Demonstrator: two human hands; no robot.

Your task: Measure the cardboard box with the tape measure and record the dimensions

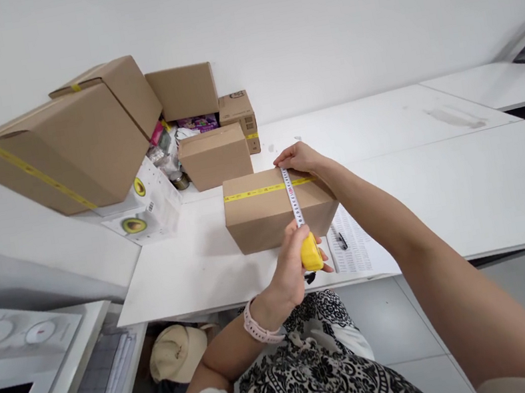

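A brown cardboard box [265,213], sealed along its top with yellow tape, sits on the white table. My left hand [294,255] is closed around a yellow tape measure [310,253] just in front of the box. Its white blade [293,201] runs out across the box top. At the far edge of that top, my right hand [303,157] pinches the blade's end. Printed sheets of paper [359,244] lie beside and partly behind the box's right side, with a dark pen [341,241] on them.
Large taped cartons [66,150] are stacked at the left on white avocado-print boxes [146,210]. Smaller cardboard boxes [215,157] and packaged goods stand at the back. The white table [444,191] stretches right. Below left, a beige cap [178,353] lies near a white appliance [7,336].
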